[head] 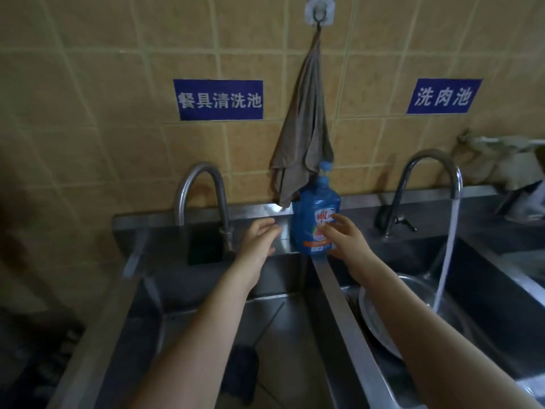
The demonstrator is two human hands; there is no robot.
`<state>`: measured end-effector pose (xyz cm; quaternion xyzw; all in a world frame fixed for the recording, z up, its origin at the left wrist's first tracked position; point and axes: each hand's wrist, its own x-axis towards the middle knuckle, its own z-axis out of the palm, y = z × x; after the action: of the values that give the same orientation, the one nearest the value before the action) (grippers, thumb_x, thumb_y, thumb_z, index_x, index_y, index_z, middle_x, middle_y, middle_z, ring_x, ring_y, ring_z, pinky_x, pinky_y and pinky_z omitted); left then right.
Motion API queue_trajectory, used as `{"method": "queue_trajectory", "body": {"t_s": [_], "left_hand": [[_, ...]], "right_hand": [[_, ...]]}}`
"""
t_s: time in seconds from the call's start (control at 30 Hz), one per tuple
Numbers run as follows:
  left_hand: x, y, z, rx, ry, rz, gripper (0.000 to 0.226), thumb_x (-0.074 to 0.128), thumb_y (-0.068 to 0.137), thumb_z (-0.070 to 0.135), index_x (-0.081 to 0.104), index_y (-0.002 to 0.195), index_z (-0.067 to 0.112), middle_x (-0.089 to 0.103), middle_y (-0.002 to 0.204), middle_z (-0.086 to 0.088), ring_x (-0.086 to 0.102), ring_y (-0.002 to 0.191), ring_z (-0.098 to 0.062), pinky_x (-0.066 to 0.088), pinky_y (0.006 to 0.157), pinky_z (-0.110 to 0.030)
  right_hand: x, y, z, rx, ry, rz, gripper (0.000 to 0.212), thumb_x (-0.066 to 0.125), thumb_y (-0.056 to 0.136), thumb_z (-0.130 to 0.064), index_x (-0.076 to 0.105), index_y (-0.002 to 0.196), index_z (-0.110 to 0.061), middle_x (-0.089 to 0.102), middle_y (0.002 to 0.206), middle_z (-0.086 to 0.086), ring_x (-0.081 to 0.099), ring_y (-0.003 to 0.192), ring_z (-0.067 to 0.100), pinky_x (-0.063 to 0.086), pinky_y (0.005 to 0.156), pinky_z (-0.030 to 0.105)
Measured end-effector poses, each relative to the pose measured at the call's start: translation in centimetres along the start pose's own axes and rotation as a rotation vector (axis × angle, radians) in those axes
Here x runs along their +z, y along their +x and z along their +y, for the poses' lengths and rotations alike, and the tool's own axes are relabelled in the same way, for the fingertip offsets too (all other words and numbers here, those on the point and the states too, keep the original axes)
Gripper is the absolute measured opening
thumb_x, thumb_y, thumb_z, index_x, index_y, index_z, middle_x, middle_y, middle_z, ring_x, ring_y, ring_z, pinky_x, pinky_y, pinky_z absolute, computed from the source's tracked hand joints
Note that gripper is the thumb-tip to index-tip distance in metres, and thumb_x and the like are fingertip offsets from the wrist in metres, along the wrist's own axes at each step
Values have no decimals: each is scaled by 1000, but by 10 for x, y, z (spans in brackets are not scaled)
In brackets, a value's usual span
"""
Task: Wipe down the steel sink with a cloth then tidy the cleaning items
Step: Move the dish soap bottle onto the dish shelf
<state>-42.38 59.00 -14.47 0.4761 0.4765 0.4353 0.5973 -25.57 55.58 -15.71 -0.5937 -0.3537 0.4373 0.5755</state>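
Detergent bottle [315, 208] touched by straight-fingered right hand [343, 236], label partly covered, left hand [259, 236] held open alongside

Far wall of tan square tiles [88, 69] with pale grout, left blue sign [218, 100] and right blue sign [443, 96] with white characters, wall hook [320, 13] top centre, dim light, dark blurred floor [35, 364] near left.

Tiled wall [88, 84] carries 2 blue signs: left sign [218, 99], right sign [443, 96]. Right faucet [396, 199] discharges water stream [451, 231] near a steel bowl [371, 326].
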Motion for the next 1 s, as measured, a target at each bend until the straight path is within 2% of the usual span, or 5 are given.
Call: {"method": "queue_trajectory", "body": {"t_s": [0.13, 0.5, 0.67, 0.83, 1.0], "left_hand": [[16, 45, -13, -34, 11, -36, 20, 56, 90, 15, 54, 110, 17, 58, 113, -4, 53, 103, -13, 44, 85, -29], [53, 119, -51, -113, 109, -80, 37, 55, 90, 12, 49, 127, 9, 55, 122, -4, 51, 101, -12, 42, 68, -16], [72, 144, -58, -128, 119, -81, 49, 58, 89, 17, 42, 134, 14, 47, 137, -4, 48, 120, -18, 40, 83, -26], [89, 167, -70, -130, 101, -99, 55, 65, 85, 23, 40, 133, 20, 46, 137, 1, 47, 99, -3, 40, 66, -15], [101, 191, -82, -163, 122, -114, 67, 70, 79, 27, 35, 136, 22, 47, 136, 1, 50, 99, -4, 46, 83, -28]], "right_hand": [[-11, 37, 11, 44, 18, 53, 55, 61, 88, -10, 37, 137, -7, 52, 129, 14, 61, 82, 10, 50, 49, 16], [-40, 112, 46, 69, -100, 95, 74, 66, 85, -16, 24, 145, -16, 44, 135, 6, 47, 92, 5, 43, 84, 30], [-51, 159, 59, 54, -117, 3, 76, 70, 80, -10, 27, 142, -14, 42, 132, 2, 50, 97, 5, 46, 76, 23], [-57, 198, 69, 22, -98, -110, 69, 75, 74, -8, 40, 133, -14, 53, 121, -2, 59, 96, 7, 50, 68, 19], [-61, 222, 81, -24, -75, -285, 51, 72, 74, -2, 52, 120, -11, 67, 106, 4, 68, 94, 17, 55, 71, 23]]}}
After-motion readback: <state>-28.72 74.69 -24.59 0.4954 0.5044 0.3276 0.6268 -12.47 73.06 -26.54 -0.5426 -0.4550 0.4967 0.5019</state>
